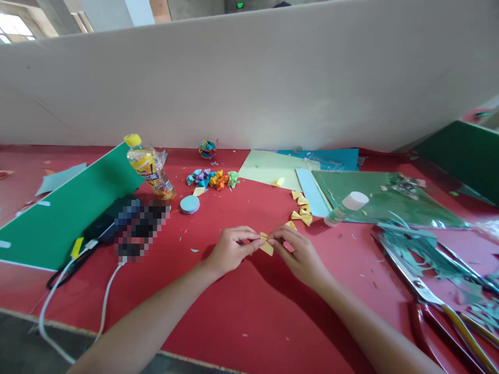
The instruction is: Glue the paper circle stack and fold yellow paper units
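Observation:
Between my two hands is a small piece of yellow paper (266, 248), pinched by the fingertips from both sides just above the red tabletop. My left hand (235, 249) grips its left edge between thumb and forefinger. On the other edge, the fingers of my right hand (295, 252) are closed. Part of the paper is hidden behind the fingertips. Beyond my right hand lie several folded yellow paper pieces (303, 214), some shaped like bows. A row of coloured folded paper pieces (214, 179) sits farther back, near a stack of round paper discs (189, 204).
A glue stick (346, 208) stands right of the yellow pieces, by a green sheet (390, 195). Large scissors (419, 285) lie among teal paper scraps (413, 249) at right. At left are a drink bottle (150, 169), a black device (113, 218) with white cables, and a green divider (50, 228).

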A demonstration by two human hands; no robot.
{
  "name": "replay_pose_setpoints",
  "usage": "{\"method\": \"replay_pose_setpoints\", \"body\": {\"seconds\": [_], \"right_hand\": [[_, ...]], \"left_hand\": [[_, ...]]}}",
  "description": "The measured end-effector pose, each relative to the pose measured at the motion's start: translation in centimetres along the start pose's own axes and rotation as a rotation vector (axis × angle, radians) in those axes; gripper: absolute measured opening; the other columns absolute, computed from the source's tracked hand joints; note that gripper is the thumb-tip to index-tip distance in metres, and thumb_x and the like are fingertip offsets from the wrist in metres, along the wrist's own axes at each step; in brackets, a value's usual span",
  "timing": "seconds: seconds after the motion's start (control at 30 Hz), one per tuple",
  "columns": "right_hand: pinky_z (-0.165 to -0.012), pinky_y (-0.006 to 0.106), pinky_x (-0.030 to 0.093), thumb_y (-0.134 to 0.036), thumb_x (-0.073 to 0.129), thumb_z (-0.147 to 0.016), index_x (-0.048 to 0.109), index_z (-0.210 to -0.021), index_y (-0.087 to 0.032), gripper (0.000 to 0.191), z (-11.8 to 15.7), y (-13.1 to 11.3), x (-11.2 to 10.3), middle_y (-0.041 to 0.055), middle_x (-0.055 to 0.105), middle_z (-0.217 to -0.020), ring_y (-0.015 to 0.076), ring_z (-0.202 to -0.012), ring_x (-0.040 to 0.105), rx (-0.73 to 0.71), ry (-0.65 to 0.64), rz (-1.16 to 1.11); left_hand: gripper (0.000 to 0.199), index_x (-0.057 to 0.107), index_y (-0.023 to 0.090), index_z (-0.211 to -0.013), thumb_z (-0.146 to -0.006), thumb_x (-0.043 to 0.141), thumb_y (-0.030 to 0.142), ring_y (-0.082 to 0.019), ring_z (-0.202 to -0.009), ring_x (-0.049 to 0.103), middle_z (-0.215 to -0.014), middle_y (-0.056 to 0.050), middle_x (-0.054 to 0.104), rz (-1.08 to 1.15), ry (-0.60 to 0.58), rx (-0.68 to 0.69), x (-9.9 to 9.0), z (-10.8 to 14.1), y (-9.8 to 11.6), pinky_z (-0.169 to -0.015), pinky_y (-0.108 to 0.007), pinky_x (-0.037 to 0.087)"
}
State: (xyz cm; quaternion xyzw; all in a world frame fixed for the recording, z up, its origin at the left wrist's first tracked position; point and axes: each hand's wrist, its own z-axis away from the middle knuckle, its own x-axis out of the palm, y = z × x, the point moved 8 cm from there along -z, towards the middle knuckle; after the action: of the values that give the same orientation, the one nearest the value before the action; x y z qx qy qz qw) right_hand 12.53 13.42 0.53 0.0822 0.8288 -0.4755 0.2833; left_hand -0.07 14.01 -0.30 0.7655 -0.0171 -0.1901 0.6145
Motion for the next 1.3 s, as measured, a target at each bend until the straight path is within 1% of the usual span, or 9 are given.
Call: {"method": "replay_pose_setpoints", "body": {"seconds": [0.27,0.43,0.67,0.83,0.9,0.97,1.1,1.17,1.3], "right_hand": [[-0.063,0.025,0.041,-0.019,0.045,-0.087,0.054,-0.08,-0.019,0.011,0.1,0.0,0.3,0.0032,0.055,-0.075,0.0136,-0.068,0.052,0.0,-0.024,-0.03],[-0.064,0.024,0.042,-0.012,0.043,-0.084,0.055,-0.076,-0.019,0.016,0.3,0.6,1.2,0.003,0.058,-0.075,0.0133,-0.069,0.055,0.039,-0.072,-0.092],[-0.061,0.023,0.041,-0.017,0.047,-0.081,0.057,-0.071,-0.018,0.014,0.4,1.3,2.3,0.0003,0.059,-0.065,0.0121,-0.062,0.055,0.2,-0.084,-0.275],[-0.063,0.023,0.041,-0.024,0.05,-0.08,0.058,-0.071,-0.017,0.014,0.3,1.6,1.8,-0.0002,0.059,-0.066,0.0122,-0.063,0.053,0.297,-0.056,-0.341],[-0.063,0.023,0.041,-0.028,0.051,-0.079,0.058,-0.071,-0.017,0.015,0.3,1.9,1.3,-0.0003,0.058,-0.066,0.0123,-0.064,0.052,0.34,-0.018,-0.354],[-0.063,0.024,0.041,-0.031,0.053,-0.078,0.058,-0.072,-0.017,0.017,0.3,2.2,1.0,-0.0003,0.057,-0.066,0.0125,-0.065,0.052,0.369,0.003,-0.363],[-0.066,0.025,0.042,-0.034,0.054,-0.077,0.06,-0.074,-0.016,0.019,0.2,2.5,1.2,0.0014,0.06,-0.07,0.0138,-0.068,0.054,0.371,-0.075,-0.366],[-0.066,0.026,0.043,-0.036,0.054,-0.078,0.06,-0.078,-0.016,0.021,0.1,3.0,1.3,0.0029,0.062,-0.073,0.0147,-0.069,0.055,0.373,-0.118,-0.362],[-0.069,0.027,0.045,-0.038,0.06,-0.074,0.061,-0.092,-0.016,0.029,0.2,3.8,0.9,0.006,0.065,-0.086,0.0174,-0.078,0.059,0.386,-0.106,-0.306]], "left_hand": [[0.014,0.066,0.013,-0.069,-0.072,0.065,0.027,-0.012,-0.067,0.06,-0.073,-0.005,0.065,-0.037,0.027,0.057,-0.2,-0.1,0.6,-0.061,-0.02,0.046],[0.01,0.063,0.013,-0.067,-0.07,0.066,0.022,-0.011,-0.067,0.059,-0.072,-0.004,0.064,-0.14,-0.017,0.078,0.2,0.1,0.7,-0.061,-0.019,0.044],[0.014,0.058,0.015,-0.063,-0.069,0.068,0.023,-0.008,-0.061,0.053,-0.067,0.0,0.059,-0.261,-0.023,0.099,0.4,0.5,0.8,-0.056,-0.018,0.04],[0.019,0.06,0.015,-0.064,-0.067,0.07,0.03,-0.009,-0.063,0.053,-0.068,0.0,0.059,-0.147,0.003,0.075,-0.2,0.1,1.3,-0.058,-0.019,0.04],[0.02,0.062,0.015,-0.068,-0.073,0.064,0.034,-0.01,-0.066,0.055,-0.071,-0.001,0.06,-0.067,0.042,0.029,-0.8,-0.2,1.1,-0.059,-0.02,0.042],[0.02,0.063,0.015,-0.077,-0.076,0.061,0.035,-0.011,-0.069,0.057,-0.075,-0.003,0.062,0.034,0.064,-0.078,-1.4,-0.5,0.2,-0.061,-0.021,0.044],[0.028,0.062,0.014,-0.089,-0.068,0.068,0.032,-0.014,-0.073,0.06,-0.082,-0.005,0.064,0.27,-0.04,-0.305,-0.7,-0.6,-2.3,-0.063,-0.025,0.049],[0.026,0.062,0.013,-0.084,-0.066,0.07,0.03,-0.013,-0.073,0.06,-0.08,-0.005,0.064,0.302,-0.066,-0.325,-0.4,-0.6,-2.9,-0.067,-0.025,0.048],[0.025,0.061,0.013,-0.08,-0.065,0.071,0.03,-0.013,-0.073,0.06,-0.077,-0.005,0.064,0.215,-0.134,-0.321,0.4,-0.3,-3.5,-0.071,-0.027,0.047]]}}
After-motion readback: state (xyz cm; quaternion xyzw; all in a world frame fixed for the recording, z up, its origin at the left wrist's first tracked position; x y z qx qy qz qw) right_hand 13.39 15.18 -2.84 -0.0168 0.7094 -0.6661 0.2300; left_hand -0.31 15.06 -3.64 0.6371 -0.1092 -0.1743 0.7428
